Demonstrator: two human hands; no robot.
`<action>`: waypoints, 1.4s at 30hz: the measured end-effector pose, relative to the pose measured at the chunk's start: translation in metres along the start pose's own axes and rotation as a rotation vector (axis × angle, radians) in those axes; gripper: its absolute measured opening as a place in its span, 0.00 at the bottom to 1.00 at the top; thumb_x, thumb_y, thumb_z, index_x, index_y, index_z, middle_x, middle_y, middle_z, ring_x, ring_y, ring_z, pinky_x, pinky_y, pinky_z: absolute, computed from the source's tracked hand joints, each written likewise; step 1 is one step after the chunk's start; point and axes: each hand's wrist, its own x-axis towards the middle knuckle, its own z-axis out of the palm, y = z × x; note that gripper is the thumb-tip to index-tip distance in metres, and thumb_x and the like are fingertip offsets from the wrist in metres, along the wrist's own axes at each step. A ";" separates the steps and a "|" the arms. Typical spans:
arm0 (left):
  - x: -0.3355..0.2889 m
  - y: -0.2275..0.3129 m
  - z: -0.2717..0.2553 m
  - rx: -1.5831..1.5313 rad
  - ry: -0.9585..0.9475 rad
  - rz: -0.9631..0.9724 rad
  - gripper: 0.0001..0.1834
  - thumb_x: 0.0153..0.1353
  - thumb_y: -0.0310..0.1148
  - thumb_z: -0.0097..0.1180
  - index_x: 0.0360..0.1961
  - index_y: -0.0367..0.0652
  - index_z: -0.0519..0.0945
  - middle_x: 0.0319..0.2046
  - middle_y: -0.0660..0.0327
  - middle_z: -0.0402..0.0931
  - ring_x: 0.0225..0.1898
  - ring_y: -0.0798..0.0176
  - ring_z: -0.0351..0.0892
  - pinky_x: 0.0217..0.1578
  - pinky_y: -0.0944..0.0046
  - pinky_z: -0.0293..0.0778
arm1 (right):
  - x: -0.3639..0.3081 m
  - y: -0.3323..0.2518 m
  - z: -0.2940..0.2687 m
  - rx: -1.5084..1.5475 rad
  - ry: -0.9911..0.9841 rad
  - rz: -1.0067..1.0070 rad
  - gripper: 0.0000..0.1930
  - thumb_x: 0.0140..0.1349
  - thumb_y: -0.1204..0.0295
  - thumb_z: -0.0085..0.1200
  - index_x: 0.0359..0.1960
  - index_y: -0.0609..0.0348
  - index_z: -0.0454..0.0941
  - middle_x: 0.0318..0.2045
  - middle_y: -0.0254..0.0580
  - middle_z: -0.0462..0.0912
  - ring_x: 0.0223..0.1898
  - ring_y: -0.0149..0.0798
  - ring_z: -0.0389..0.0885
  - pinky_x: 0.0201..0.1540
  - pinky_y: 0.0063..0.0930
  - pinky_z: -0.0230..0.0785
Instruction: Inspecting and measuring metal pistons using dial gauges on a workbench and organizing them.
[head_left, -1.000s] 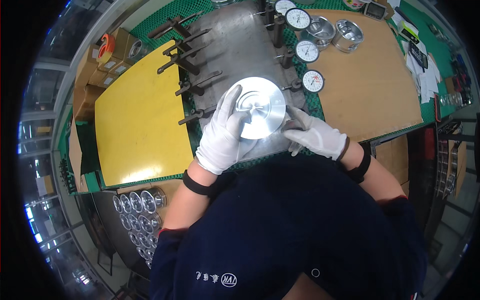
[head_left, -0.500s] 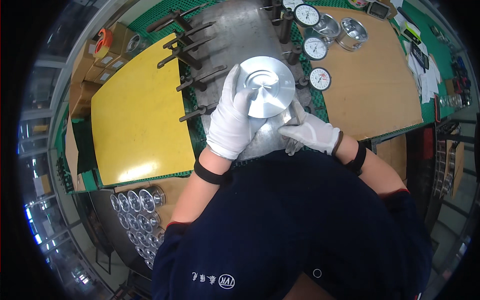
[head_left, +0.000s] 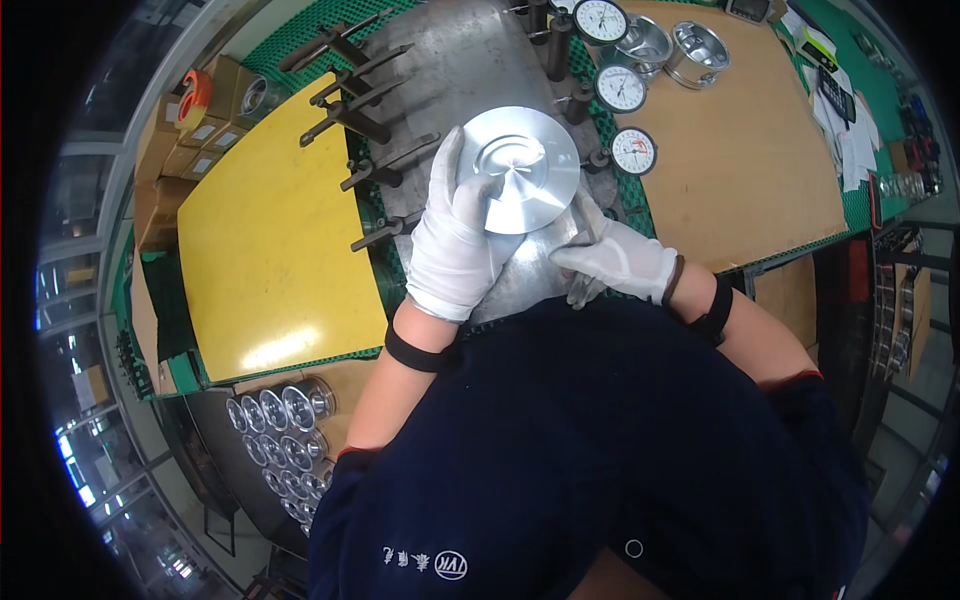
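Note:
A shiny, round aluminium piston (head_left: 540, 200) is held up over the steel plate, its flat crown with a ringed recess turned up toward me. My left hand (head_left: 455, 235), in a white glove, grips it by its left side, the thumb lying over the crown's face. My right hand (head_left: 620, 262), gloved too, is closed just below the piston's lower right edge. A bit of grey metal shows between its thumb and fingers, but what it is I cannot make out. The piston's underside is hidden.
Dark clamp stands (head_left: 360, 120) line the left of the steel plate (head_left: 450, 60). Several dial gauges (head_left: 633, 151) stand along its right. Two more pistons (head_left: 698, 55) sit on brown board (head_left: 740, 170). A yellow sheet (head_left: 275, 230) lies left; rows of pistons (head_left: 300, 408) stand below.
The piston and both hands keep nearly the same pose. The whole bench has shifted slightly up and left in view.

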 end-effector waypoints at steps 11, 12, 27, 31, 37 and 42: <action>-0.002 -0.002 0.001 0.004 -0.007 -0.032 0.37 0.36 0.33 0.79 0.46 0.48 0.68 0.65 0.38 0.60 0.52 0.38 0.77 0.38 0.53 0.81 | 0.003 0.000 0.001 -0.057 0.020 -0.030 0.54 0.62 0.67 0.57 0.74 0.57 0.20 0.29 0.46 0.81 0.25 0.38 0.83 0.27 0.31 0.81; -0.002 -0.003 0.002 0.003 -0.007 -0.033 0.37 0.36 0.33 0.79 0.46 0.48 0.68 0.65 0.38 0.60 0.52 0.38 0.77 0.38 0.53 0.81 | 0.002 -0.002 0.001 -0.057 0.020 -0.029 0.54 0.62 0.67 0.57 0.74 0.57 0.20 0.29 0.46 0.81 0.25 0.38 0.83 0.27 0.31 0.81; 0.026 0.054 -0.051 -0.603 -0.257 -0.527 0.34 0.47 0.29 0.69 0.56 0.37 0.68 0.58 0.46 0.73 0.52 0.56 0.81 0.49 0.63 0.79 | -0.038 -0.007 -0.035 -0.769 0.360 -0.801 0.49 0.61 0.59 0.60 0.73 0.70 0.40 0.52 0.63 0.79 0.51 0.60 0.80 0.56 0.41 0.72; 0.057 0.101 -0.056 -1.224 -0.339 -0.409 0.41 0.55 0.14 0.51 0.69 0.36 0.50 0.71 0.47 0.52 0.51 0.58 0.80 0.51 0.64 0.77 | -0.054 0.016 -0.087 0.153 0.219 -0.725 0.27 0.69 0.64 0.50 0.64 0.70 0.64 0.60 0.53 0.73 0.58 0.41 0.76 0.59 0.32 0.70; 0.047 0.101 -0.038 -1.010 -0.288 -0.513 0.22 0.63 0.20 0.53 0.59 0.32 0.69 0.46 0.53 0.81 0.48 0.64 0.82 0.52 0.66 0.75 | -0.096 0.025 -0.188 0.297 0.652 -0.523 0.18 0.73 0.60 0.43 0.45 0.64 0.76 0.32 0.44 0.82 0.27 0.37 0.82 0.26 0.28 0.75; -0.011 0.102 -0.036 -0.851 -0.194 -0.850 0.13 0.69 0.22 0.47 0.53 0.32 0.70 0.52 0.47 0.76 0.47 0.56 0.83 0.51 0.59 0.78 | -0.062 0.069 -0.319 0.263 0.980 -0.230 0.14 0.70 0.60 0.45 0.35 0.57 0.75 0.19 0.36 0.76 0.13 0.30 0.69 0.14 0.26 0.61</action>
